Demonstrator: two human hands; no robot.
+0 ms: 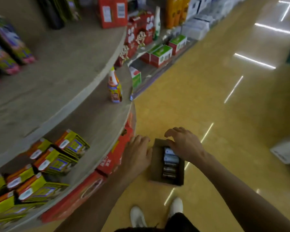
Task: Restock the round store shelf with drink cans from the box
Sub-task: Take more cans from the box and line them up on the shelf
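Observation:
A brown cardboard box [155,164] lies on the yellow floor beside the round shelf [84,114]. A row of drink cans [170,162] lies inside it along the right side. My left hand [137,153] hovers over the box's left edge with fingers loosely bent, holding nothing that I can see. My right hand [184,144] reaches over the far end of the box, fingers curved down above the top cans; whether it touches a can is hidden.
The round shelf's tiers carry yellow-and-red cartons [57,158], one small bottle [115,87] and purple packs [7,47]. Red cases [110,161] ring its base. A straight shelf [159,54] runs at the back. A white box [286,151] lies right. My white shoes [156,213] stand below.

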